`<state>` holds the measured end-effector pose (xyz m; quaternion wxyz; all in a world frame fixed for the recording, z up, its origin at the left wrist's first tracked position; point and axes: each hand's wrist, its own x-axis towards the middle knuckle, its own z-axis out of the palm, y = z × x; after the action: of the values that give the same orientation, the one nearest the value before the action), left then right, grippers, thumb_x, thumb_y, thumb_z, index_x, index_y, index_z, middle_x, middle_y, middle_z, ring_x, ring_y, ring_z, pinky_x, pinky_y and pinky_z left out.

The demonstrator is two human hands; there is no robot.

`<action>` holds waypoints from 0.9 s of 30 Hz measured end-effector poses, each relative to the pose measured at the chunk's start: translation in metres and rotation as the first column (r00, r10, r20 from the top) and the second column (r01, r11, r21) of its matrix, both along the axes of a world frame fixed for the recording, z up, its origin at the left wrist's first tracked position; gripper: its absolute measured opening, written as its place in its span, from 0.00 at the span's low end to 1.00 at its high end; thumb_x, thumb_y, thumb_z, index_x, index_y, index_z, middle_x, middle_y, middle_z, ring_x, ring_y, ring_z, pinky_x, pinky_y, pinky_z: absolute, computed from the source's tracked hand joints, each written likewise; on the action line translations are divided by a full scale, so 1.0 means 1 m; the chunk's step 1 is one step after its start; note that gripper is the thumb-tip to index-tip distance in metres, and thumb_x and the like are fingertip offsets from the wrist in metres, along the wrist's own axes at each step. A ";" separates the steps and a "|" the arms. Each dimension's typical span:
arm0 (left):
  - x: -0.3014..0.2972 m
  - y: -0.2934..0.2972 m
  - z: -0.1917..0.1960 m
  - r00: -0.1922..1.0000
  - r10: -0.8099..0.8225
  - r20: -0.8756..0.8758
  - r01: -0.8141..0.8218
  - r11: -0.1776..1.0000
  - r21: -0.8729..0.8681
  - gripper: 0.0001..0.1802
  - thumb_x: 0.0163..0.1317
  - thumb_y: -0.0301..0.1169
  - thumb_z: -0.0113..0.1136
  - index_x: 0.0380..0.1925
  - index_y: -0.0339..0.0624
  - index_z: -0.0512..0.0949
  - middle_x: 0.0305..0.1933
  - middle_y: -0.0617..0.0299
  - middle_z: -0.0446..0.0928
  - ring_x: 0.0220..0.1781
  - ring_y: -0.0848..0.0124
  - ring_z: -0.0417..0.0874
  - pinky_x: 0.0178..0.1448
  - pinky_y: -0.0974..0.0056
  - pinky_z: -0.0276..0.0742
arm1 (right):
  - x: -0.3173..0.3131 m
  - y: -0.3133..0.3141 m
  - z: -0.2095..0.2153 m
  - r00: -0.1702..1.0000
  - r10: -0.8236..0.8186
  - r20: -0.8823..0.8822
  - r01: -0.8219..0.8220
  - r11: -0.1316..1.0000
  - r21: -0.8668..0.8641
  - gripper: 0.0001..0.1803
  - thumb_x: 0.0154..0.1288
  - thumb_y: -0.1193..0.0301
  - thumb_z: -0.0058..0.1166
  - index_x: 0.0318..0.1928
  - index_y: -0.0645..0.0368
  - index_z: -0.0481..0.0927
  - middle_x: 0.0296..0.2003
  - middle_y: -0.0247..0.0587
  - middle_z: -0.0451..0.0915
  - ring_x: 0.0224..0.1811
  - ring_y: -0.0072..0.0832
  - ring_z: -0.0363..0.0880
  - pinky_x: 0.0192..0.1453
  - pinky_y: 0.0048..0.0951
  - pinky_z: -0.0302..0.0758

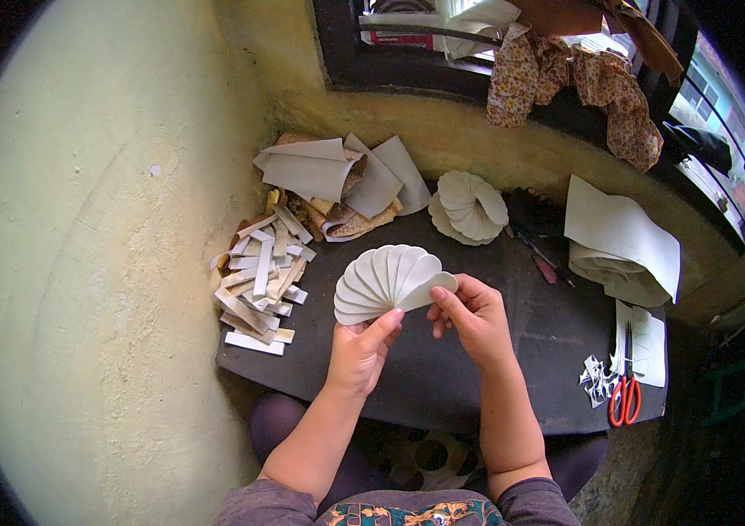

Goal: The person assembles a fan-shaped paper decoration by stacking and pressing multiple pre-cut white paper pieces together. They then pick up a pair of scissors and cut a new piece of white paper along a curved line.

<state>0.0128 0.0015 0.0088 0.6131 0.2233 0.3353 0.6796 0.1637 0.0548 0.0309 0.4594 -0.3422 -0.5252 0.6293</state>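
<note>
Between the right hand [478,323] and white scraps [597,381], the tabletop [556,351] offers passage; farther back, perhaps 2 tools [544,268] obstruct.

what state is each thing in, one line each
thin white petal-shaped pieces: overlapping, fanned out
left hand: holding the fan's base
right hand: pinching an end piece
round white layered rosette: lying down, fanned full circle
red-handled metal scissors: lying down, blades apparently closed
narrow white and beige strips: loosely piled
large white sheet: curled over
tiny white scraps: heaped
cream floral cloth: crumpled, hanging
</note>
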 end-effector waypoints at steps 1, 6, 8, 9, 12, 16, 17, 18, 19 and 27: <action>0.000 0.000 0.001 1.000 0.001 -0.005 -0.001 1.000 0.004 0.23 0.54 0.21 0.60 0.51 0.43 0.69 0.47 0.64 0.73 0.45 0.77 0.75 0.47 0.72 0.72 | 0.000 0.000 -0.001 1.000 -0.003 0.007 0.003 1.000 0.006 0.08 0.63 0.71 0.54 0.35 0.65 0.76 0.22 0.35 0.76 0.20 0.18 0.72 0.22 0.19 0.70; 0.000 -0.001 0.004 0.999 0.012 -0.033 -0.012 1.000 0.007 0.25 0.54 0.21 0.59 0.53 0.45 0.67 0.49 0.65 0.72 0.46 0.76 0.75 0.47 0.72 0.74 | -0.001 0.001 -0.003 1.000 -0.028 -0.003 0.028 0.999 0.045 0.08 0.61 0.71 0.56 0.32 0.64 0.75 0.23 0.32 0.75 0.20 0.17 0.72 0.23 0.19 0.70; 0.001 -0.001 0.005 1.000 0.014 -0.018 -0.014 1.000 0.005 0.23 0.55 0.21 0.59 0.52 0.44 0.68 0.48 0.64 0.73 0.45 0.77 0.75 0.47 0.72 0.74 | 0.000 0.002 -0.005 0.999 -0.029 -0.014 0.030 0.998 0.047 0.08 0.61 0.71 0.57 0.32 0.63 0.74 0.23 0.32 0.74 0.21 0.17 0.72 0.24 0.19 0.70; 0.001 -0.001 0.005 1.000 0.015 -0.011 -0.015 1.000 0.004 0.22 0.55 0.21 0.60 0.51 0.43 0.69 0.47 0.64 0.73 0.45 0.77 0.75 0.47 0.72 0.74 | -0.001 0.002 -0.006 0.999 -0.031 -0.021 0.032 0.999 0.043 0.08 0.60 0.71 0.57 0.33 0.63 0.73 0.24 0.32 0.74 0.21 0.17 0.72 0.24 0.19 0.70; -0.001 -0.001 0.000 1.000 -0.006 -0.031 0.006 1.000 -0.002 0.22 0.55 0.22 0.60 0.50 0.43 0.70 0.46 0.64 0.74 0.43 0.78 0.76 0.44 0.73 0.75 | -0.002 0.001 -0.005 0.998 -0.058 -0.037 0.059 0.998 0.024 0.08 0.60 0.72 0.57 0.34 0.62 0.72 0.23 0.31 0.73 0.21 0.16 0.72 0.24 0.18 0.69; -0.003 -0.002 0.002 0.999 -0.025 -0.029 0.025 1.000 -0.013 0.21 0.54 0.22 0.61 0.50 0.44 0.70 0.45 0.64 0.75 0.42 0.78 0.77 0.42 0.74 0.76 | -0.007 0.002 -0.003 0.989 -0.088 -0.119 0.088 0.996 -0.007 0.10 0.59 0.72 0.58 0.38 0.62 0.73 0.24 0.32 0.74 0.22 0.16 0.71 0.26 0.18 0.69; -0.004 -0.002 0.002 0.999 -0.029 -0.032 0.028 0.999 -0.016 0.22 0.54 0.23 0.61 0.50 0.44 0.70 0.45 0.64 0.74 0.42 0.78 0.77 0.42 0.74 0.76 | -0.007 0.002 -0.004 0.989 -0.073 -0.125 0.070 0.997 -0.031 0.10 0.59 0.72 0.58 0.38 0.62 0.73 0.25 0.32 0.74 0.23 0.16 0.72 0.28 0.18 0.69; -0.004 -0.003 0.002 0.999 -0.032 -0.034 0.031 0.999 -0.019 0.22 0.54 0.23 0.61 0.50 0.44 0.70 0.45 0.64 0.74 0.42 0.78 0.77 0.42 0.74 0.76 | -0.007 0.002 -0.006 0.990 -0.058 -0.131 0.051 0.997 -0.054 0.10 0.60 0.71 0.58 0.38 0.62 0.74 0.26 0.32 0.75 0.25 0.16 0.72 0.29 0.18 0.69; -0.004 -0.002 0.002 0.999 -0.034 -0.040 0.034 0.999 -0.013 0.23 0.54 0.23 0.61 0.51 0.44 0.69 0.45 0.64 0.74 0.42 0.79 0.77 0.42 0.74 0.76 | -0.007 0.003 -0.007 0.990 -0.045 -0.136 0.034 0.996 -0.077 0.11 0.60 0.70 0.58 0.38 0.63 0.74 0.27 0.32 0.75 0.26 0.16 0.72 0.31 0.18 0.69; 0.000 -0.002 0.005 0.999 -0.039 -0.035 0.038 0.999 -0.016 0.26 0.53 0.23 0.62 0.53 0.45 0.67 0.48 0.64 0.72 0.44 0.78 0.76 0.44 0.74 0.75 | -0.006 0.004 -0.020 0.986 -0.041 -0.161 0.041 0.999 -0.005 0.08 0.62 0.69 0.56 0.29 0.60 0.78 0.24 0.27 0.74 0.28 0.14 0.69 0.34 0.18 0.67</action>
<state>0.0125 -0.0007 0.0133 0.6219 0.2368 0.3469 0.6609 0.1576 0.0589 0.0107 0.5130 -0.3011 -0.4788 0.6457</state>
